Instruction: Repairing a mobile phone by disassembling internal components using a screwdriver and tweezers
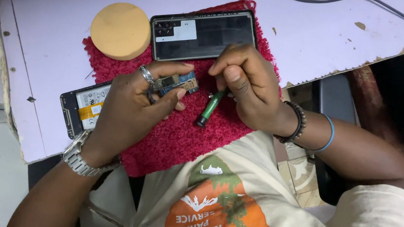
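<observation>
A small circuit board is pinched between the thumb and fingers of the left hand, above the red mat. A green-handled screwdriver is clamped in the closed fingers of the right hand, with its dark end resting on the mat just beside the board. An opened phone, its battery exposed, is partly covered by the left hand. A phone back cover lies at the mat's far edge, touched by the right knuckles. A round sponge sits beside the cover. The mat lies on a pale table, and a black cable runs along the far side.
</observation>
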